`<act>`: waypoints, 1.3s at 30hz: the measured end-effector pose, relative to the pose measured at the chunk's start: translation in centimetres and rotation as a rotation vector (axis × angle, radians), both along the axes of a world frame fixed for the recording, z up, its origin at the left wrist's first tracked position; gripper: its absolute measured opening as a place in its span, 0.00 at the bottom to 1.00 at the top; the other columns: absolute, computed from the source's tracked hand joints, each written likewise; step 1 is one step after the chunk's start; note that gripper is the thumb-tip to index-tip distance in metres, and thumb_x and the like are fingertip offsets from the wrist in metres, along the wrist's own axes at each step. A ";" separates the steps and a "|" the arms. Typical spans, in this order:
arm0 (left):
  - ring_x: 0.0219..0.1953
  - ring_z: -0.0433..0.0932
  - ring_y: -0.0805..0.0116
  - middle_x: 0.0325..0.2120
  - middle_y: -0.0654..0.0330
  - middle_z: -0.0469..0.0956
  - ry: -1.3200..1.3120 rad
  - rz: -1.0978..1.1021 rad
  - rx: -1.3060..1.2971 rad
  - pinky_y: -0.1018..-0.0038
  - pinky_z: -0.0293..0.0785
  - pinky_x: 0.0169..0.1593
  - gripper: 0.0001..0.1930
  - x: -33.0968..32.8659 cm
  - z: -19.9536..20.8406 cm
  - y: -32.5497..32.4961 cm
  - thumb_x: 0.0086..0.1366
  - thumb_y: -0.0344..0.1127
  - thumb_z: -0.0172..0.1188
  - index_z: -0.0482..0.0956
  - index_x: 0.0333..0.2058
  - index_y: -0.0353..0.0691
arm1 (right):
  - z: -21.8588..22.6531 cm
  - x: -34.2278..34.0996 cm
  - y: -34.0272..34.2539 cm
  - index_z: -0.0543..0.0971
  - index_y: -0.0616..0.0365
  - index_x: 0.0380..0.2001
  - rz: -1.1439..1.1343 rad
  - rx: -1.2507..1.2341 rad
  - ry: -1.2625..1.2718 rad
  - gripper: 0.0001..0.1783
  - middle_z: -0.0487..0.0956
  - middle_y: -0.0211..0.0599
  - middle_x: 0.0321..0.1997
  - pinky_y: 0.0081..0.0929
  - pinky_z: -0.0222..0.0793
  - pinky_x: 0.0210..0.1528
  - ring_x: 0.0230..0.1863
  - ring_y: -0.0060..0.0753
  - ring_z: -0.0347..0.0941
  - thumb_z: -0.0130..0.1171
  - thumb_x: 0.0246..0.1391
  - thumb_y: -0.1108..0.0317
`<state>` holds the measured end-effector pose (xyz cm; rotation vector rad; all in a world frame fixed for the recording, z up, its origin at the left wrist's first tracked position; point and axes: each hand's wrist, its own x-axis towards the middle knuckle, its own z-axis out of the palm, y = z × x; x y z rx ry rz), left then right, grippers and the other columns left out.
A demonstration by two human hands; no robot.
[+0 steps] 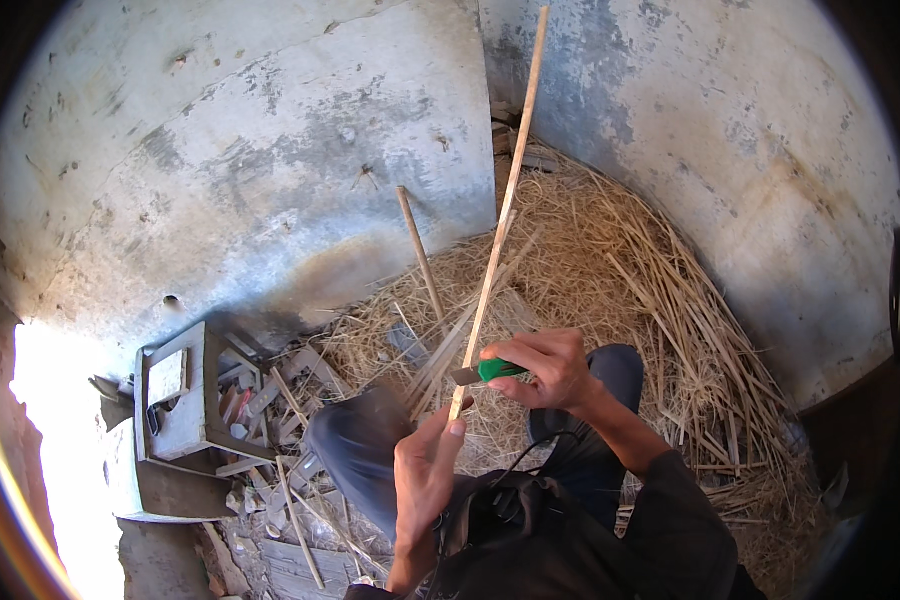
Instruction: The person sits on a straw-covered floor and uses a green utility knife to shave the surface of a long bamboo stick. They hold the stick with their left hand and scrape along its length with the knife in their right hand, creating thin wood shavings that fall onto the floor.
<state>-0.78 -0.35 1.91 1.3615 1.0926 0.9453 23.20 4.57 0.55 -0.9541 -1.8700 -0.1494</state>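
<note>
Stained walls (pixel 240 190) behind left grip (pixel 425 472) around wooden strip (pixel 497 240) and right grip (pixel 553 372) around green knife (pixel 496 370), partly hidden.

Place: by its look, a rough shed or run-down room in use as a workshop
Heap (pixel 580 240): loose, straw-coloured strands, straw or shavings, spread thickly over the floor
Walls (pixel 270 140): bare, stained, flaking, meeting behind the heap
Opening (pixel 65 450): glaring bright, far left of the heap
Stand (pixel 182 440): worn, boxy, left of the heap
Scraps (pixel 295 400): broken wood beside the heap's left edge
Knife (pixel 503 369): green-handled, against a strip (pixel 504 205), before the heap; a sign of handwork
</note>
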 end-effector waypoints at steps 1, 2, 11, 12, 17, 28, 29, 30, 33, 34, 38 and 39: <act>0.40 0.72 0.79 0.35 0.65 0.81 -0.006 -0.010 -0.019 0.77 0.72 0.48 0.19 0.0 0.2 -0.1 0.79 0.39 0.60 0.83 0.59 0.29 | -0.2 0.1 0.2 0.89 0.53 0.41 -0.004 0.017 0.011 0.19 0.84 0.29 0.25 0.29 0.72 0.22 0.20 0.30 0.79 0.71 0.62 0.48; 0.40 0.72 0.79 0.35 0.66 0.81 -0.012 -0.021 -0.039 0.77 0.72 0.48 0.19 -0.1 0.4 -0.1 0.80 0.39 0.59 0.84 0.59 0.30 | -0.5 0.2 0.4 0.89 0.53 0.41 -0.007 0.035 0.022 0.19 0.83 0.29 0.25 0.29 0.72 0.22 0.20 0.30 0.79 0.71 0.61 0.48; 0.37 0.69 0.81 0.33 0.70 0.77 0.007 -0.037 -0.097 0.81 0.68 0.43 0.19 -1.1 -0.2 -0.5 0.80 0.39 0.60 0.85 0.58 0.30 | 0.0 2.4 1.1 0.89 0.56 0.41 -0.081 -0.060 -0.020 0.21 0.89 0.35 0.31 0.29 0.78 0.26 0.26 0.31 0.85 0.66 0.66 0.47; 0.37 0.70 0.82 0.34 0.70 0.78 0.023 -0.051 -0.120 0.81 0.68 0.43 0.19 -1.5 -0.3 -0.6 0.80 0.39 0.60 0.85 0.58 0.31 | -0.7 3.0 1.7 0.89 0.57 0.41 -0.100 -0.054 0.025 0.22 0.89 0.36 0.32 0.29 0.78 0.26 0.27 0.31 0.86 0.65 0.67 0.46; 0.33 0.67 0.84 0.29 0.74 0.75 -0.061 -0.057 -0.193 0.82 0.63 0.38 0.18 -2.5 -1.4 -2.3 0.80 0.38 0.60 0.85 0.59 0.33 | 0.6 6.8 4.0 0.89 0.58 0.43 -0.279 -0.056 0.153 0.23 0.90 0.40 0.34 0.27 0.81 0.29 0.29 0.33 0.87 0.63 0.69 0.47; 0.25 0.59 0.87 0.22 0.78 0.65 -0.132 -0.089 -0.227 0.82 0.52 0.29 0.20 -1.8 -1.0 -0.8 0.82 0.41 0.54 0.84 0.60 0.34 | -1.6 0.0 -0.3 0.88 0.51 0.41 0.015 -0.104 0.017 0.16 0.88 0.30 0.32 0.31 0.77 0.26 0.25 0.33 0.84 0.71 0.61 0.51; 0.25 0.59 0.87 0.23 0.78 0.65 -0.141 -0.090 -0.217 0.82 0.52 0.29 0.20 -1.7 -0.9 -0.7 0.82 0.41 0.54 0.84 0.60 0.34 | -1.7 -0.6 -0.4 0.88 0.50 0.41 0.026 -0.099 0.026 0.16 0.87 0.29 0.31 0.31 0.76 0.26 0.25 0.33 0.83 0.72 0.60 0.51; 0.25 0.59 0.87 0.23 0.78 0.65 -0.151 -0.089 -0.205 0.82 0.52 0.29 0.20 -1.6 -0.8 -0.6 0.82 0.41 0.54 0.84 0.60 0.34 | -1.8 -0.8 -0.5 0.88 0.49 0.41 0.039 -0.093 0.033 0.15 0.87 0.28 0.30 0.31 0.75 0.25 0.24 0.33 0.82 0.72 0.60 0.51; 0.25 0.59 0.87 0.24 0.78 0.66 -0.164 -0.101 -0.198 0.82 0.53 0.29 0.21 -1.6 -0.7 -0.4 0.82 0.42 0.53 0.84 0.60 0.34 | -1.6 -1.0 -0.8 0.88 0.48 0.41 0.045 -0.096 0.007 0.16 0.85 0.26 0.29 0.31 0.75 0.25 0.23 0.32 0.82 0.72 0.59 0.50; 0.25 0.60 0.87 0.24 0.78 0.65 -0.169 -0.102 -0.205 0.82 0.53 0.30 0.21 -1.6 -0.7 -0.5 0.82 0.42 0.53 0.84 0.60 0.34 | -1.6 -1.1 -0.9 0.88 0.48 0.41 0.048 -0.094 0.006 0.16 0.85 0.26 0.28 0.31 0.75 0.25 0.23 0.32 0.82 0.72 0.59 0.50; 0.25 0.59 0.88 0.23 0.78 0.65 -0.169 -0.097 -0.202 0.82 0.53 0.29 0.21 -1.6 -1.0 -0.5 0.83 0.42 0.52 0.84 0.60 0.34 | -1.0 -0.9 -0.7 0.88 0.47 0.41 0.006 -0.083 -0.049 0.16 0.85 0.26 0.28 0.30 0.74 0.25 0.23 0.30 0.81 0.73 0.59 0.49; 0.25 0.59 0.88 0.23 0.78 0.65 -0.164 -0.094 -0.192 0.82 0.53 0.29 0.21 -1.6 -1.1 -0.6 0.83 0.42 0.52 0.84 0.60 0.34 | -0.9 -0.8 -0.7 0.88 0.47 0.41 0.003 -0.084 -0.056 0.16 0.85 0.25 0.28 0.30 0.74 0.25 0.23 0.30 0.81 0.73 0.59 0.49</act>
